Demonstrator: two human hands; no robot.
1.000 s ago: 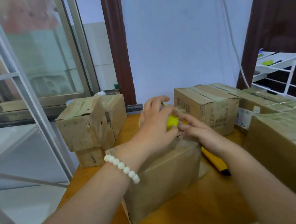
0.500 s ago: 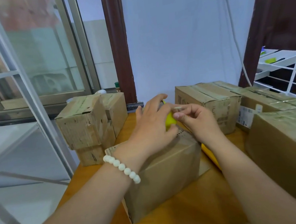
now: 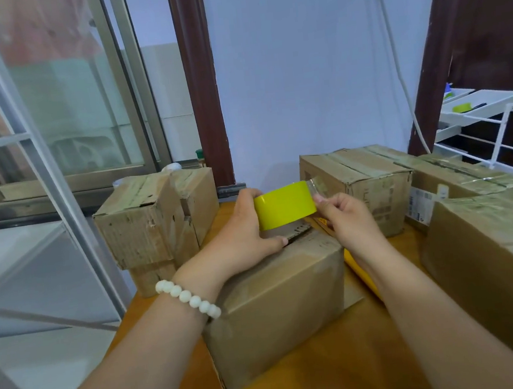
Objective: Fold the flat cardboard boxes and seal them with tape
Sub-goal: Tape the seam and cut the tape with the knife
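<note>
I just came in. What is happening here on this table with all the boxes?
A person is sealing cardboard boxes. The left hand grips a roll of yellow-green tape just above the box in front, which stands on the wooden table. The right hand pinches the loose clear tape end, lifted a little off the roll and not yet stuck to the box. Other boxes around, such as the back right box, already carry tape.
</note>
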